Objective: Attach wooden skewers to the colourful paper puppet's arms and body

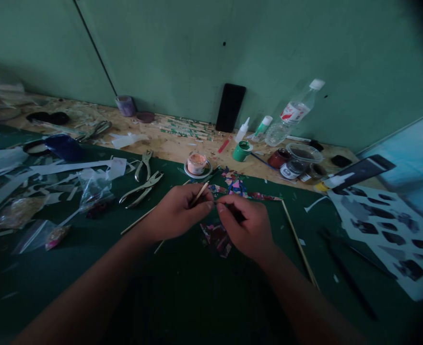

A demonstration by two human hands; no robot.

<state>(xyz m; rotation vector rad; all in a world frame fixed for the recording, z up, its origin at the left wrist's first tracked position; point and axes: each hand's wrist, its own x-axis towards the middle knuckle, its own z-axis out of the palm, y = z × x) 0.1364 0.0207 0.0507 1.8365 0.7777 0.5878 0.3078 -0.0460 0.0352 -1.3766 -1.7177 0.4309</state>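
L hand [182,208] pinched round thin, pale wooden stick [202,190], tilted; R hand [249,227] curled, can't tell if gripping; pink/blue patterned cutout [235,185] nr.

Head view | from close above tabletop [71,258] | faces forward and down, toward wall [154,48] | bottom seems underlit

Craft wkshp: paint pots [240,153], plier-type tools [151,181], misc. paper scraps [118,168]

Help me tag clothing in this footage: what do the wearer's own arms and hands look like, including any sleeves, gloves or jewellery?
The ungloved left hand and ungloved right hand join slender, sleeveless forearms. No watch, bracelet or ring shows; dim light hides finer markings.
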